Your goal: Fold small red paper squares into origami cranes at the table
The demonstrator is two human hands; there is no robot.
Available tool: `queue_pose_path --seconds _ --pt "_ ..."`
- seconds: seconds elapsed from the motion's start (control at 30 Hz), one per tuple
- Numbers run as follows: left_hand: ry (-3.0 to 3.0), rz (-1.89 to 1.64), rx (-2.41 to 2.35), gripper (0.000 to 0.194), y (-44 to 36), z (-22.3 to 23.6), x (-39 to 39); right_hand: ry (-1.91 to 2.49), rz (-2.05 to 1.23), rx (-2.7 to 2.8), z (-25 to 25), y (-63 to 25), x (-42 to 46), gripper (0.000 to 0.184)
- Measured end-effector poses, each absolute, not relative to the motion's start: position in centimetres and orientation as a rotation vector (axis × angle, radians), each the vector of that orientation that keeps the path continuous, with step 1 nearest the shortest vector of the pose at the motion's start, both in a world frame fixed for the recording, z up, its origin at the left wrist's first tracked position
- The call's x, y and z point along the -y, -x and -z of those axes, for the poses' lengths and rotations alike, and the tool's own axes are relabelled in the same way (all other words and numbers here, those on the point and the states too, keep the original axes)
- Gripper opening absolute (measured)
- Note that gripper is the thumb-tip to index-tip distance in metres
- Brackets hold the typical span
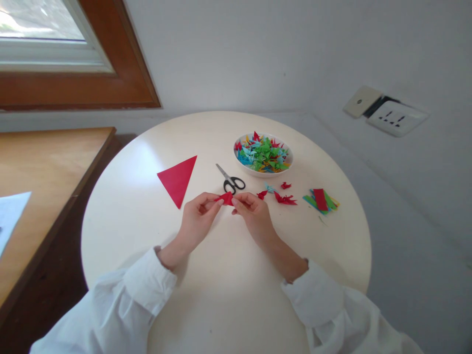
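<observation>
Between my two hands is a small folded piece of red paper [226,198], raised a little in front of the scissors. My left hand [199,215] pinches its left end with thumb and fingers. On the other end, the thumb and fingertips of my right hand [253,212] are closed. Just beyond the paper lie scissors [229,180] with black handles, blades pointing away to the left. To the left of them rests a large red paper triangle [178,181], flat. Several small folded paper cranes, mostly red [285,198] with one light blue [270,188], lie right of my right hand.
A white bowl [246,171] full of colourful paper cranes stands at the back of the round white table [121,221]. Paper strips [320,200] are stacked at the right. A wooden table [55,162] with a paper sheet [11,214] is on the left. Wall sockets [396,118] are at right.
</observation>
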State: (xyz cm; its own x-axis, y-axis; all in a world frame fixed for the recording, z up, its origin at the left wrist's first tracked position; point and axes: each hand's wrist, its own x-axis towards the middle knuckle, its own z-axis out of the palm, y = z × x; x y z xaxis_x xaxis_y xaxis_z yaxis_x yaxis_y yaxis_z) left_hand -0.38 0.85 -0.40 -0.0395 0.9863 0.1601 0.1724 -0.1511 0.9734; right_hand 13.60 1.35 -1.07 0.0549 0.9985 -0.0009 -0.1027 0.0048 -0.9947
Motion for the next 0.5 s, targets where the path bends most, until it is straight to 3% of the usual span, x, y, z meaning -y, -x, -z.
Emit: queue_pose_path --seconds 0.5 --pt "-1.299 -1.322 -1.265 0.013 0.22 -0.08 -0.87 1.197 -1.136 1.128 0.47 -13.53 -0.96 0.014"
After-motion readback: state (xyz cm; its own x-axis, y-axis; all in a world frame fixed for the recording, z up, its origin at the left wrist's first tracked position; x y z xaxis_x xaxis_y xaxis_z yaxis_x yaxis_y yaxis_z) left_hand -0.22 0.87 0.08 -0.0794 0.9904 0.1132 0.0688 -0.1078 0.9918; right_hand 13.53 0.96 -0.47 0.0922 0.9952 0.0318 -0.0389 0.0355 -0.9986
